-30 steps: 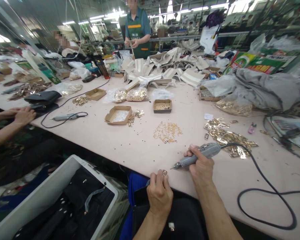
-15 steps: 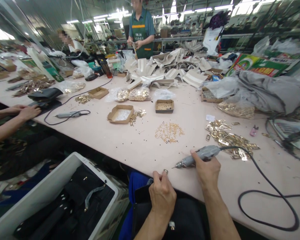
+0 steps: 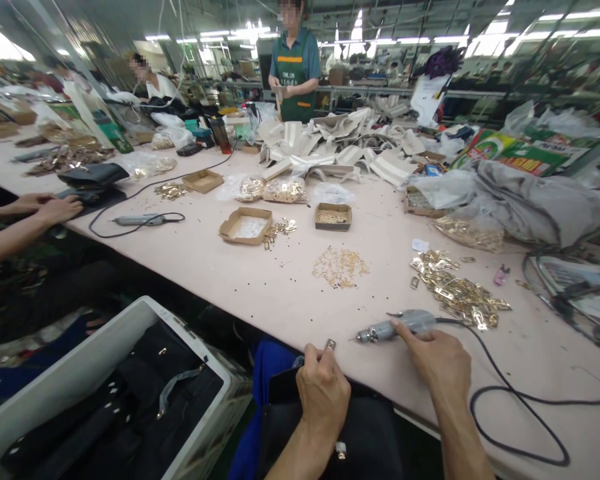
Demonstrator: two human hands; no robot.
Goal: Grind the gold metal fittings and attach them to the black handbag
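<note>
Counter (image 3: 195,267) is bordering our black bag (image 3: 369,427); our loosely curved right hand (image 3: 443,363) is touching the electric screwdriver (image 3: 380,331), grip unclear; our left hand (image 3: 324,390) is pinching a metal plate (image 3: 331,345) at the near edge; slackening, we'd be dropping it.

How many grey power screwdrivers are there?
2 clearly: one screwdriver at the right hand, another screwdriver near the co-worker's hand at left. A blurry grey tool at far left may be a third; more may be hidden.
</note>
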